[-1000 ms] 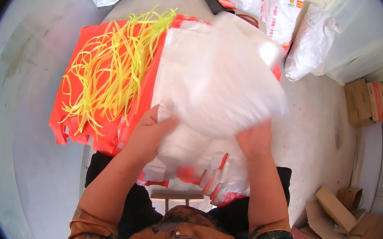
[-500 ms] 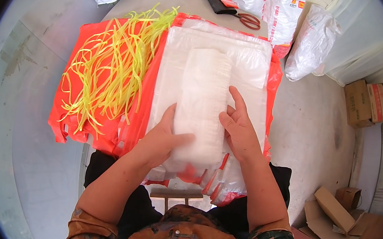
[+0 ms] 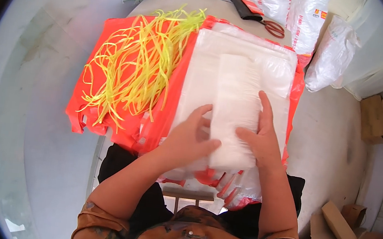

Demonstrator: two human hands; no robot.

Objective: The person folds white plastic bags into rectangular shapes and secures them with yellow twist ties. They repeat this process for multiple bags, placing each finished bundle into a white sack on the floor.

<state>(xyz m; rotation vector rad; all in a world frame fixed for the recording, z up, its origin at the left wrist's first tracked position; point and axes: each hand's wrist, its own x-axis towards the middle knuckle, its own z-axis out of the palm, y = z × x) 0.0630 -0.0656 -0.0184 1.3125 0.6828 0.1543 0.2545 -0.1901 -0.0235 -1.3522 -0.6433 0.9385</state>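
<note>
A long white folded bundle [image 3: 237,101], apparently thin plastic film or bags, lies on a stack of clear flat plastic bags [image 3: 206,55] edged by red plastic. At its left edge is my left hand [image 3: 191,140], slightly blurred, fingers apart and thumb reaching to the bundle's lower left side. My right hand [image 3: 264,139] rests along the right edge, thumb over the top face and index finger stretched out; its other fingers are partly hidden. Left of the stack, a tangle of yellow ribbon strips [image 3: 133,75] is spread over red plastic bags [image 3: 109,34].
Red-handled scissors [image 3: 273,29] lie at the table's far edge beside a black and red-striped wrap [image 3: 245,3]. White printed sacks [image 3: 306,26] stand behind, and another white sack [image 3: 335,55] is at right. Cardboard boxes [image 3: 375,119] and opened cartons [image 3: 337,226] are on the floor.
The whole scene has shifted rightward in the view. My right thumb has come over the bundle's top face. My left hand has drawn slightly away from the bundle's left side.
</note>
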